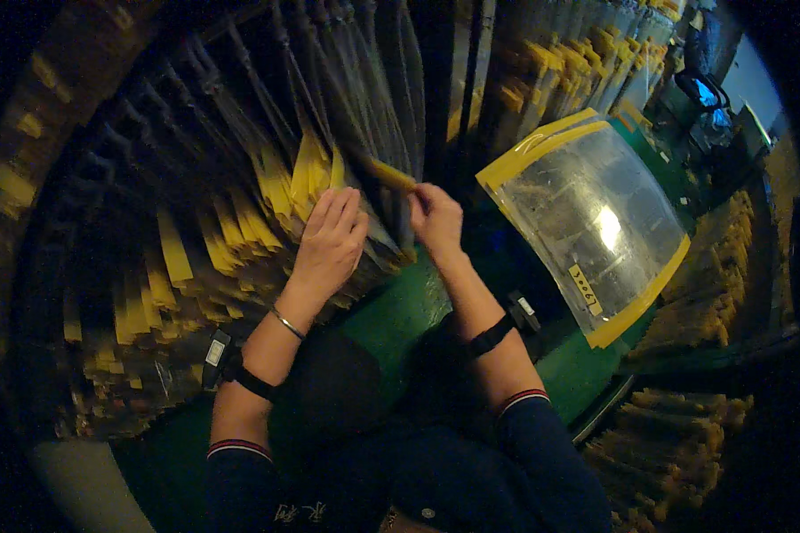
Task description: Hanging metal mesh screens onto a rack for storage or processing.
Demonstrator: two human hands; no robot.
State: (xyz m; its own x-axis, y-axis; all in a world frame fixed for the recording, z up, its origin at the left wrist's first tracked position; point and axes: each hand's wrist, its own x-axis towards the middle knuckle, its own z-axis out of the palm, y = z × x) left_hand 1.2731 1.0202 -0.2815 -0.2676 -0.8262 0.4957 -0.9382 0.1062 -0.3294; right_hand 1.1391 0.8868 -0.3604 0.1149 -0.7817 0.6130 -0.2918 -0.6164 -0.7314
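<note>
Clear plastic sheets with yellow edge strips (311, 173) hang close together in a row in front of me. My left hand (327, 242) lies against these strips, its fingers stretched out side by side; the thumb is hidden. Just to the right, my right hand (438, 220) pinches the corner of one yellow-edged sheet (391, 175), whose yellow strip slants up to the left from my fingers. That sheet's upper part blurs into the dark row behind it.
A stack of clear, yellow-bordered sheets (596, 213) rests at the right, with a yellow label on top. More yellow-edged sheets (560, 71) hang at the far right. Others (667, 453) fill a lower rack on the near right. The floor (400, 306) is green.
</note>
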